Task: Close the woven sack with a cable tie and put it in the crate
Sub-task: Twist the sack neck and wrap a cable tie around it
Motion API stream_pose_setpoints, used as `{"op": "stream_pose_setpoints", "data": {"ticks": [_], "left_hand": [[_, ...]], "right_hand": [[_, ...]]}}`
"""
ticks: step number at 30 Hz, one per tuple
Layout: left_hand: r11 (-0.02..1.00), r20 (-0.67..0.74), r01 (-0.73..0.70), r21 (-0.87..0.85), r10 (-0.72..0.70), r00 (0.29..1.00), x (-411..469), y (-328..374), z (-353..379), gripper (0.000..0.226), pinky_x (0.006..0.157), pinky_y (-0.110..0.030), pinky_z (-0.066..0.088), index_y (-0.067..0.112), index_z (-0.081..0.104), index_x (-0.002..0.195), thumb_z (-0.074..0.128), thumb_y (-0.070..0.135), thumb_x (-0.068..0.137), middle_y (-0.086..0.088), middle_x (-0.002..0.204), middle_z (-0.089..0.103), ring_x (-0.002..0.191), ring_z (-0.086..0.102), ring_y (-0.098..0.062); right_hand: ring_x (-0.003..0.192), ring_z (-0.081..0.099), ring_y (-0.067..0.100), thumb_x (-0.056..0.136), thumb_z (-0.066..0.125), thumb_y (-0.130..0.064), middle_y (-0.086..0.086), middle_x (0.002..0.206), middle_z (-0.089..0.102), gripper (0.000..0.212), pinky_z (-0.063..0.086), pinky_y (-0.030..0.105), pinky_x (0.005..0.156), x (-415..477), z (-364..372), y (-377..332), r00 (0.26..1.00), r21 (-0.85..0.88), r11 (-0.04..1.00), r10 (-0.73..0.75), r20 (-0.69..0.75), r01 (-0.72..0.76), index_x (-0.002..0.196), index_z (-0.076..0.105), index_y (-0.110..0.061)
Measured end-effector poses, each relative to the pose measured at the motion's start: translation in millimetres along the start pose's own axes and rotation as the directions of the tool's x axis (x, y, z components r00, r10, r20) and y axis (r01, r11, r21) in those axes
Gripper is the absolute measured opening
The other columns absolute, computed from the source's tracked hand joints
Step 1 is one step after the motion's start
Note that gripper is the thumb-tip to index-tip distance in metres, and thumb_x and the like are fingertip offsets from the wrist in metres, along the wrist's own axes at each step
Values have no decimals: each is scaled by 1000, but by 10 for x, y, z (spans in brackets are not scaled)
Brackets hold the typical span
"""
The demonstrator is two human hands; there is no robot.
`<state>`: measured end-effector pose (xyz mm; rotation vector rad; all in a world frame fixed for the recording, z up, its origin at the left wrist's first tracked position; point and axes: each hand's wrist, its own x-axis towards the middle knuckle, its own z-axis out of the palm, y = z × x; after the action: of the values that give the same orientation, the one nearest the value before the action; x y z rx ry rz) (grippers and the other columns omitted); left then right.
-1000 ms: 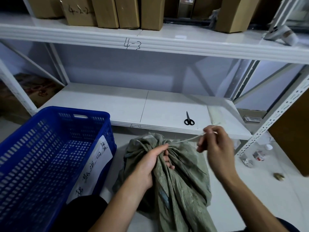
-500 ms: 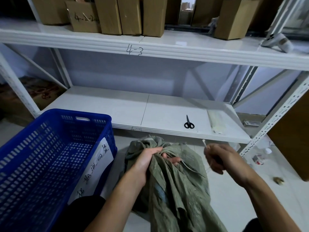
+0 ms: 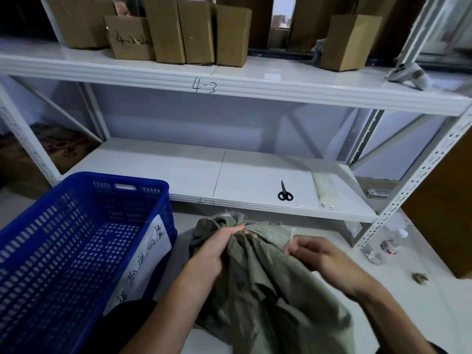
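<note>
A grey-green woven sack (image 3: 265, 284) stands on the floor in front of me, its mouth bunched together at the top. My left hand (image 3: 214, 249) is clenched around that gathered neck. My right hand (image 3: 314, 254) sits close to the right of the neck, fingers pinched on a thin white cable tie (image 3: 291, 232) whose end sticks up above the fingers. How the tie runs around the neck is hidden by cloth and fingers. The blue plastic crate (image 3: 76, 241) with a white handwritten label stands to the left of the sack.
A white metal rack (image 3: 229, 175) faces me; black scissors (image 3: 284, 192) and a clear packet of ties (image 3: 324, 190) lie on its low shelf. Cardboard boxes (image 3: 178, 31) fill the upper shelf. Small bottles (image 3: 385, 246) stand on the floor at the right post.
My right hand, first raised and pulling the tie out to the right, has dropped and come in close against the sack's neck. My left hand kept its grip on the neck.
</note>
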<state>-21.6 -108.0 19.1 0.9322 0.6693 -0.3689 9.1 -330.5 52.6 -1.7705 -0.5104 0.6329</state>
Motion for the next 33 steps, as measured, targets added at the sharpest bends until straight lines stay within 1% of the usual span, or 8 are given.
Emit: {"op": "stream_pose_setpoints", "data": {"ticks": [4,8,15,19,22,26,29,33], "left_hand": [[999,-61,-13,34,15,998,16,-21,65,28,56,-26,47,14,58,72,54,27,96,1,55,62,45,59,-16],[996,-73,-37,80,43,996,13,-93,97,39,61,-26,48,9,73,70,52,30,95,-7,66,71,53,66,-22],[942,-153,-128,309,182,971,-48,-272,144,36,57,-20,47,14,76,93,55,43,96,-2,78,74,68,68,-14],[885,-128,-195,423,271,954,-72,-282,75,37,69,-20,48,25,72,111,46,48,100,4,100,71,86,64,-9],[857,-108,-161,489,242,964,-77,-276,38,42,83,-25,55,24,73,116,46,51,99,0,108,74,91,69,-11],[844,-39,-109,526,152,988,-122,-319,-23,44,35,-14,33,23,71,119,40,51,102,2,70,73,44,60,-7],[809,-26,-80,582,117,993,-121,-300,-59,50,40,-20,25,17,68,119,37,52,101,-2,65,63,43,49,-12],[761,-79,-13,649,85,993,-129,-254,-65,64,42,-23,19,15,65,117,37,68,94,6,44,45,39,34,-9]], "right_hand": [[87,68,8,102,52,-20,-3,93,74,24,48,19,78,85,395,-5,999,76,996,34,26,-35,92,72,-14],[66,56,-2,102,52,-15,-4,77,62,20,43,11,64,254,562,37,990,90,996,15,-141,-3,85,62,-10],[80,63,12,103,46,-20,7,86,70,27,46,20,72,396,583,69,976,93,985,156,-149,-143,89,66,-9],[68,66,-8,102,48,-21,-9,82,73,27,48,7,64,375,641,-58,977,38,990,141,-159,-137,89,71,-14],[74,67,5,89,59,-28,-4,81,73,20,57,33,78,435,640,-76,992,-238,966,77,-103,-100,85,70,-12],[63,63,10,68,63,-35,0,69,69,32,52,34,61,480,634,-111,990,-455,888,116,79,-68,78,69,-4],[61,63,11,57,62,-43,1,68,69,45,51,33,59,539,671,-51,992,-455,886,119,43,-87,77,70,-3],[59,60,9,70,66,-35,3,66,69,29,52,36,61,578,687,33,997,-493,867,72,-19,-72,73,69,-7]]}}
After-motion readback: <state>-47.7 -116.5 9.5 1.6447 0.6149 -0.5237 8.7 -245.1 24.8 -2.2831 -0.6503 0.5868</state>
